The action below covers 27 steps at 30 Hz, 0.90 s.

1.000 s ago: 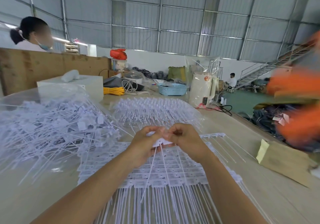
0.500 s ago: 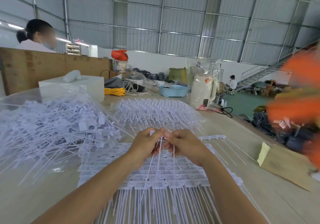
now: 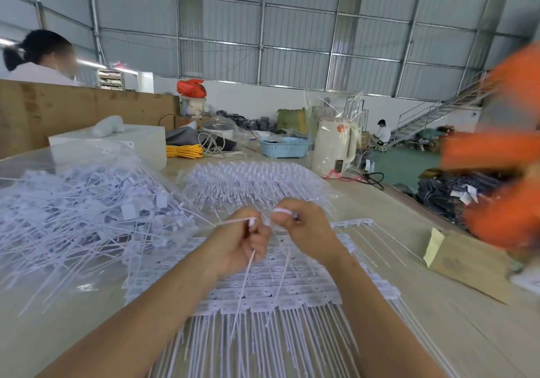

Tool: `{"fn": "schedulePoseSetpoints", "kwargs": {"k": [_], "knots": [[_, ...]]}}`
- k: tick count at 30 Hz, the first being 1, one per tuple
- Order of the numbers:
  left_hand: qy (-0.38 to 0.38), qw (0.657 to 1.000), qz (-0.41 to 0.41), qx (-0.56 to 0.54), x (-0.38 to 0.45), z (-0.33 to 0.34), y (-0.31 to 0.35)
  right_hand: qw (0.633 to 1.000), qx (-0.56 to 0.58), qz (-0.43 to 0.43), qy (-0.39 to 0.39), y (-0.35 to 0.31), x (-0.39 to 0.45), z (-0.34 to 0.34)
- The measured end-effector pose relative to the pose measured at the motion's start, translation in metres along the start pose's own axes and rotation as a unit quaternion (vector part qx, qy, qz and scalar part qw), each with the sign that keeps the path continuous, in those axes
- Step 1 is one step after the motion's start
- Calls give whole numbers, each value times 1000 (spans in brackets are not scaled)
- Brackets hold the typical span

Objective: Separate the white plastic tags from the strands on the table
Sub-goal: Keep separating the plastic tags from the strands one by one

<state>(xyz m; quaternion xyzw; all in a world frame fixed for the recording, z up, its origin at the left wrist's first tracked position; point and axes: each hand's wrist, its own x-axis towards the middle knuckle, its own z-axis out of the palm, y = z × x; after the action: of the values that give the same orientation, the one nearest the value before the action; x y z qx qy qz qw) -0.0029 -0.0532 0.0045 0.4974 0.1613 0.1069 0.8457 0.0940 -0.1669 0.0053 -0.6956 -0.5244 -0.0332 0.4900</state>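
Rows of white plastic tags still joined in strips lie on the table under my hands, their thin strands running toward me. My left hand grips a white tag strand that hangs down from the fist. My right hand pinches a small white tag piece at its fingertips. The hands are held close together a little above the strips. A loose heap of separated tags lies to the left under clear plastic.
Another bundle of white tags lies beyond my hands. A brown paper packet sits at right. A blurred person in orange moves at the right edge. A white box, blue basket and white kettle stand farther back.
My hands have drawn slightly apart, the left now holding a single strand hanging from it. The orange-clad person at right has shifted.
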Motion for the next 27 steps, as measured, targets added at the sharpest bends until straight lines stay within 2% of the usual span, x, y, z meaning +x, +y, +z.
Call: {"fn": "schedulePoseSetpoints", "kwargs": {"k": [2, 3, 4, 5, 6, 7, 9, 10, 12, 15, 19, 22, 27], "knots": [[-36, 996, 23, -76, -2, -3, 8, 980, 169, 87, 54, 1, 0, -18], [-39, 995, 46, -74, -3, -4, 10, 942, 305, 124, 64, 0, -1, -28], [-31, 996, 71, -42, -4, -4, 9, 884, 439, 147, 59, -3, -1, -36], [-14, 995, 96, 14, -4, -2, 6, 828, 538, 153, 46, -5, -1, -39], [1, 991, 116, 67, -4, 1, 1, 801, 578, 153, 27, -8, 0, -37], [10, 987, 130, 97, -4, 5, -6, 814, 558, 161, 8, -11, 1, -31], [21, 985, 139, 103, -3, 14, -16, 906, 383, 179, -17, -14, 1, -9], [31, 986, 134, 100, -3, 17, -18, 936, 301, 181, -20, -14, -1, 1], [40, 990, 107, 89, -5, 19, -18, 957, 235, 173, 0, -11, -3, 12], [23, 993, 64, 92, -7, 21, -18, 976, 171, 136, -16, -8, -5, 16], [20, 981, 73, 177, -9, 25, -17, 978, 130, 158, -49, -7, -6, 19], [5, 978, 85, 192, -14, 26, -11, 978, 157, 131, -31, -9, -6, 17], [-40, 982, 78, 167, -26, 28, 9, 959, 262, 101, 43, -14, -6, 15]]}}
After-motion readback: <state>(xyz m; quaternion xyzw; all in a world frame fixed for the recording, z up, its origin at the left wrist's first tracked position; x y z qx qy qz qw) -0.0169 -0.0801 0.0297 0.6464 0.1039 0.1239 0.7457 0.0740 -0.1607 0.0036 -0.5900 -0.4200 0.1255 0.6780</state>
